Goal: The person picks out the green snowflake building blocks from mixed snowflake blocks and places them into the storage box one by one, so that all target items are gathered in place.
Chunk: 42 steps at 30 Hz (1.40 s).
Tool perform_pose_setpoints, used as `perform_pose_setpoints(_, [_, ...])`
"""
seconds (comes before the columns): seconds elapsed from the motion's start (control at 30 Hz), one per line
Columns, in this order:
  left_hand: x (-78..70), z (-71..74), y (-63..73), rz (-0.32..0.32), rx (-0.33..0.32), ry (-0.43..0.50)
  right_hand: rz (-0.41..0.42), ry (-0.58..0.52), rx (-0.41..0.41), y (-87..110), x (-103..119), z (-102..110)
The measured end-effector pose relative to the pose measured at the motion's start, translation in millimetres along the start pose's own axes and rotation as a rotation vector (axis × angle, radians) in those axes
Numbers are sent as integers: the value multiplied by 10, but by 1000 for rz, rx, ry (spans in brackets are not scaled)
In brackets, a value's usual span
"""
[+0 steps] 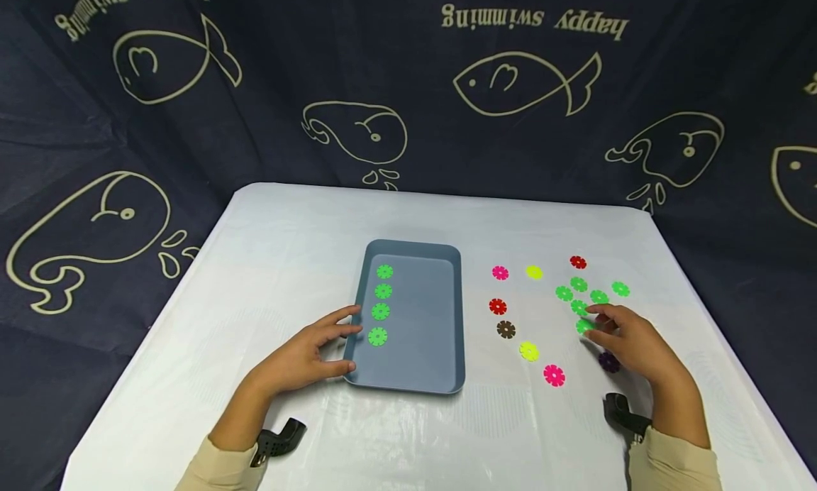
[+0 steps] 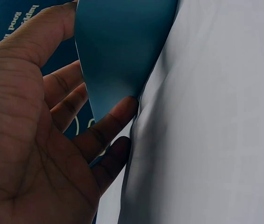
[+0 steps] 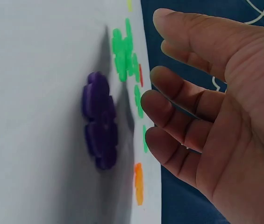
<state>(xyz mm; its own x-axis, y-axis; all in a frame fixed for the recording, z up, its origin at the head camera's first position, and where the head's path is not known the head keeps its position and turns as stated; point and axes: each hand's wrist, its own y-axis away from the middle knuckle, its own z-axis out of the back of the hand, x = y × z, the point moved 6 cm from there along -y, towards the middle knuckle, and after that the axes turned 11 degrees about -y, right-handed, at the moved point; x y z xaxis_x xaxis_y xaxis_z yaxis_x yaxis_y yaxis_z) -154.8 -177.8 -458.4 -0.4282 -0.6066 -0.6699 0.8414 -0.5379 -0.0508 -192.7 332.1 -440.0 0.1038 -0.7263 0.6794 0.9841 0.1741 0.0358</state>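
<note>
My left hand point(image 1: 313, 352) is at the left edge of a grey-blue tray point(image 1: 415, 389), its fingers spread and relaxed, fingertips right at the rim point(image 2: 122, 60). Inside the tray, green notched flower discs point(image 1: 381, 311) lie in one column along the left side. Over on the right, my right hand point(image 1: 628, 338) hovers low above a loose cluster of green discs point(image 1: 579, 284), fingers slightly bent with nothing between them. Its thumb and index finger overlap a green disc point(image 1: 583, 326) in the head view. A dark purple disc point(image 3: 100, 121) lies below the hand.
Between tray and cluster lie pink point(image 1: 501, 272), yellow point(image 1: 529, 351), red point(image 1: 498, 306) and brown point(image 1: 506, 329) discs. Another red disc point(image 1: 578, 262) sits behind the cluster. An orange disc point(image 3: 139, 184) shows in the right wrist view. A dark printed cloth point(image 1: 421, 65) hangs behind the white table point(image 1: 306, 235).
</note>
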Motion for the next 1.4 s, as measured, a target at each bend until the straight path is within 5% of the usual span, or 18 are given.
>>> perform_pose_setpoints(0.73, [-15,8,-13,-14,-2,-15,-21,42,18,-68,-192,-131])
perform_pose_setpoints(1.4, [16,-1,-8,-15,-9,-23,-16,28,21,-71,-132,-124])
